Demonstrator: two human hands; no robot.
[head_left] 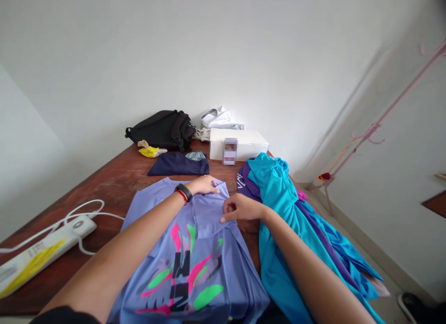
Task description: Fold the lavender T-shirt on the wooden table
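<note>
A lilac T-shirt (195, 263) with a pink, green and black print lies spread on the brown wooden table (104, 184). My left hand (205, 184), with a black and red band on the wrist, lies flat with fingers stretched on the shirt's far edge. My right hand (240, 208) pinches a fold of the lilac fabric near the shirt's far right part.
A pile of turquoise and purple clothes (278, 198) hangs over the table's right edge. A folded navy garment (179, 165), a white box (239, 144), a black bag (163, 128) and a yellow item (149, 151) sit at the back. A white power strip (45, 249) with cables lies left. A pink rack (376, 129) stands right.
</note>
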